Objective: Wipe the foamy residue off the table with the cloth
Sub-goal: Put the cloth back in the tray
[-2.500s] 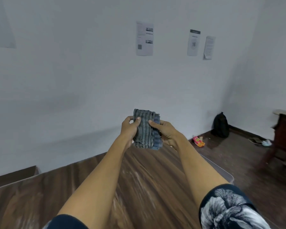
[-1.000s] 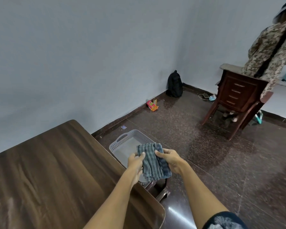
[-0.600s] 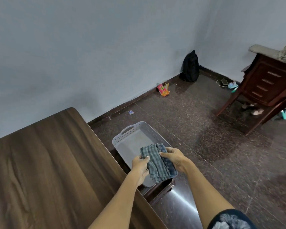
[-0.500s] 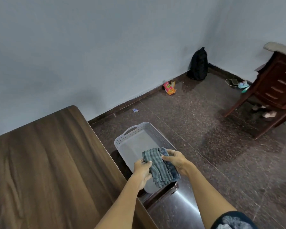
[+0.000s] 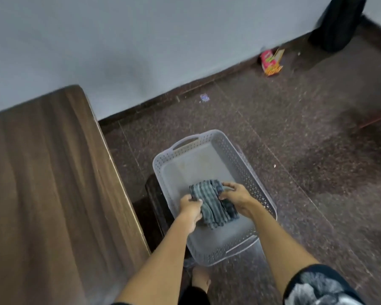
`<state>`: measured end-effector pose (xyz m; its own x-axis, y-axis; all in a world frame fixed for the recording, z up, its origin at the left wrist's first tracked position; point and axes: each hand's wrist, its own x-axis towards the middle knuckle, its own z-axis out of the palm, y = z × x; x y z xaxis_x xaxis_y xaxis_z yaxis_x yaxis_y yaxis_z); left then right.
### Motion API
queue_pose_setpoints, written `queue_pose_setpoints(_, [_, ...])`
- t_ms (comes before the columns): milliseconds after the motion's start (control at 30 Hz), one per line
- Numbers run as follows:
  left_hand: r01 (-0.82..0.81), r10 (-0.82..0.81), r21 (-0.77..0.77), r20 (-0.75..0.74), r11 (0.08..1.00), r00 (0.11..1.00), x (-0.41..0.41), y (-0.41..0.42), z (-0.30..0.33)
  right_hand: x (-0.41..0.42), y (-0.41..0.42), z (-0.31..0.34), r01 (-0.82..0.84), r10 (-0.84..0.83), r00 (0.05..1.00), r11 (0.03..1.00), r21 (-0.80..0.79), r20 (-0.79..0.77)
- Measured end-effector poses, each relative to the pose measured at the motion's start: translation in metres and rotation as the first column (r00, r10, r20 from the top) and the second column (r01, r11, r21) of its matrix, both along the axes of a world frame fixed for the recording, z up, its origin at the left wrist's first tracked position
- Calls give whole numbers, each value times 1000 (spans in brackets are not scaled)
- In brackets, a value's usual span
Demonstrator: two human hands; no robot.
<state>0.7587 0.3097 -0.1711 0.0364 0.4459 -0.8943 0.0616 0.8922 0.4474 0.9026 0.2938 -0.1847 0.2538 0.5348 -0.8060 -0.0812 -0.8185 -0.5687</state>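
Fingers (image 5: 196,202) of the left hand (image 5: 190,210) are curled over the left edge of the cloth (image 5: 211,203), and those of the right hand (image 5: 237,198) are clenched round its right side; the cloth is thus held bunched between both hands. The cloth, grey-blue and striped, is held over the near half of the perforated plastic basket (image 5: 235,150), which is set on a dark stool (image 5: 154,199) just right of the table (image 5: 42,183). Whether the cloth touches the basket floor cannot be told. The cloth is judged soft, light and limp, possibly damp, so that it is expected to sag and unfold if gripped by one corner. A hold across the folded bulk, with the palm laid flat on top, is judged best for wiping. No foam is discernible on the visible, blurred part of the table.
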Motion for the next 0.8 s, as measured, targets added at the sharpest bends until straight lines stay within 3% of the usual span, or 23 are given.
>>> queue_pose_setpoints(300, [-81, 86, 59, -73, 995, 994, 10, 11, -24, 3, 10, -16, 76, -75, 997, 997, 36, -6])
queue_pose_setpoints(800, [55, -45, 86, -119, 995, 992, -6, -15, 19, -7, -17, 11, 249, -256, 964, 964, 97, 69])
